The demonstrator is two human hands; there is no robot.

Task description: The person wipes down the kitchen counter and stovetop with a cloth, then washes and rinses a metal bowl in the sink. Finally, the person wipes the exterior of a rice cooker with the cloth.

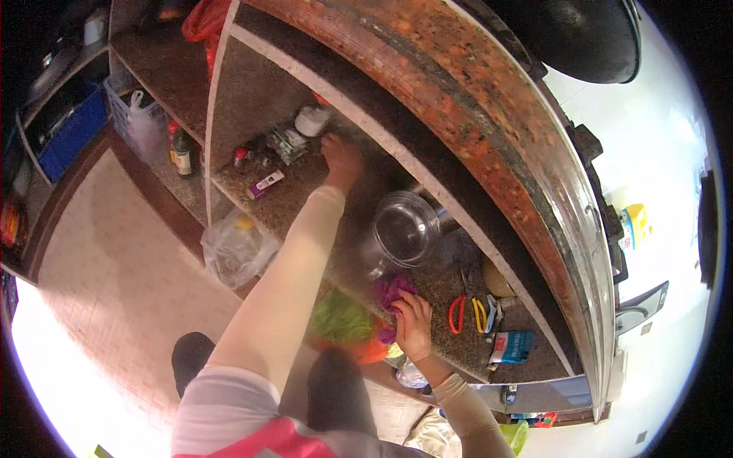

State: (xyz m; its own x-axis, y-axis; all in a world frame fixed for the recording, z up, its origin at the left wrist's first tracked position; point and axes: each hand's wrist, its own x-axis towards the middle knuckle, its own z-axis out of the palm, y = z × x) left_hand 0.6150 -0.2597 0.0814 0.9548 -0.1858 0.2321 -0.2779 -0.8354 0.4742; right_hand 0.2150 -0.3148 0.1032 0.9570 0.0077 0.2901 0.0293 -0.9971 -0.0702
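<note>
My left hand (342,157) reaches deep onto a speckled stone shelf (309,192) below the counter. Its fingertips are close to a white container (312,120) and some clear plastic packets (288,144); whether they grip anything is unclear. In my right hand (414,327), at the shelf's front edge, is a bunched purple cloth (395,291). Just beyond the cloth stands a steel pot with a glass lid (405,229). Right of that hand lie scissors with red and yellow handles (456,315) and a blue-and-white packet (511,347).
A small purple-and-white box (266,184) and a red-capped jar (240,156) are on the shelf's left part. Below hang or lie a clear plastic bag (237,252) and green and orange bags (343,320). The stone countertop edge (458,109) juts overhead, with a black wok (584,40) above.
</note>
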